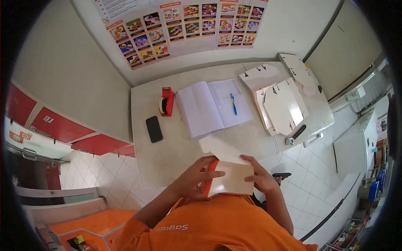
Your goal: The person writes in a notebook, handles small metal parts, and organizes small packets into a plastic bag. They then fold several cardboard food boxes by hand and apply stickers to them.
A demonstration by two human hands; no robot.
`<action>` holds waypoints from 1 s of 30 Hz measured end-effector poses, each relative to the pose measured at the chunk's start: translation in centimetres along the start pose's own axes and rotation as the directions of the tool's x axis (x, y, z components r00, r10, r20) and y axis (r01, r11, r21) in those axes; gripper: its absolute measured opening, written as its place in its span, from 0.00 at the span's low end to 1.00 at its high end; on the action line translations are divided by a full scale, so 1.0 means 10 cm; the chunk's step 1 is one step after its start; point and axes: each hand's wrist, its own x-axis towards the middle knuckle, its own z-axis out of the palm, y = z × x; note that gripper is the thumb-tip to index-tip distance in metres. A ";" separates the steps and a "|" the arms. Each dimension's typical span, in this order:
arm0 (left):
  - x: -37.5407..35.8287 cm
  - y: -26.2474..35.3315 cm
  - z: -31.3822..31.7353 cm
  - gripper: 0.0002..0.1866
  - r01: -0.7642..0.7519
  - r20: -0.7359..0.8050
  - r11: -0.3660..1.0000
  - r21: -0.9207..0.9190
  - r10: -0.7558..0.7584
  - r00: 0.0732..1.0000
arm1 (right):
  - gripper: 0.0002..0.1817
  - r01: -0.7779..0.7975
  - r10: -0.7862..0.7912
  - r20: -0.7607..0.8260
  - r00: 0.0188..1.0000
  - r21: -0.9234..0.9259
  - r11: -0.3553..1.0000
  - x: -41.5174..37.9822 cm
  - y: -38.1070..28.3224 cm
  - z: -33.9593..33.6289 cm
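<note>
A partly folded cardboard box (230,179), white inside with an orange outer side, is held close to my chest at the table's front edge. My left hand (201,175) grips its orange side, the thumb reaching over onto the white panel. On the opposite side my right hand (260,175) pinches the box's edge between thumb and fingers. One white flap of the box stands up toward the table. Beyond it lies an open notebook (201,108) with a blue pen (233,104) on its right page.
On the table (167,159), a black phone (154,129) and a red tape dispenser (166,101) lie left of the notebook. Stacked flat box blanks (284,104) are at the right, with a black-handled tool (295,134) near the edge. A menu poster (188,25) hangs on the wall.
</note>
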 end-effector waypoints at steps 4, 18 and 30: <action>0.17 -0.37 0.25 0.62 -0.077 -0.156 0.822 -0.564 -0.015 0.988 | 0.48 0.342 -0.372 -0.405 0.835 -0.146 0.928 -0.28 0.40 -0.29; 1.44 -2.74 0.40 0.22 0.385 -0.249 0.480 0.788 -0.322 0.913 | 0.30 0.379 -0.591 -0.618 0.518 -0.453 0.807 0.01 1.10 -1.59; 2.07 -3.12 -0.45 0.20 0.433 -0.438 0.570 0.699 -0.138 0.888 | 0.20 0.306 -0.639 -0.240 0.731 -0.721 0.621 1.02 0.31 -1.89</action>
